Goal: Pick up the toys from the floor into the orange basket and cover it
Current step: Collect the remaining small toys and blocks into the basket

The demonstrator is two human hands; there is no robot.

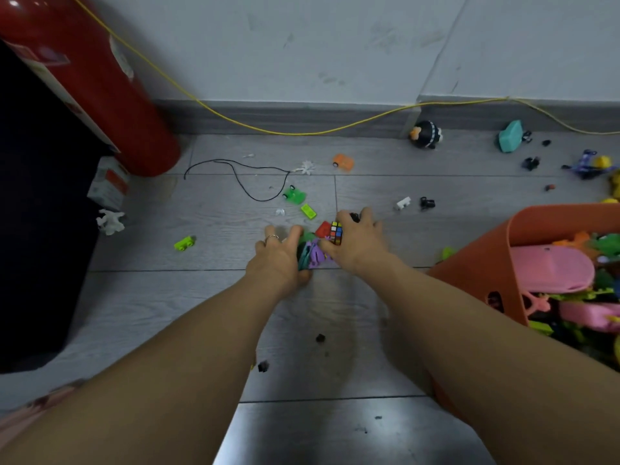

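Note:
My left hand (280, 260) and my right hand (360, 241) press together around a small heap of toys on the floor. A purple toy (315, 255) and a teal piece sit between the palms. Against my right fingers lies a small colour cube (336, 233), with a red block (322, 228) behind it. The orange basket (513, 263) stands at the right, full of pink, green and yellow toys. Loose on the floor beyond lie a green car (294, 195), a lime brick (308, 211), an orange car (343, 162) and a lime car (185, 243). No lid is visible.
A red cylinder (97, 85) leans at the back left beside a dark object. A yellow cable (302, 132) runs along the skirting, and a black cord (241, 182) lies on the floor. A black round toy (425, 134), a teal toy (510, 135) and small black bits are scattered right.

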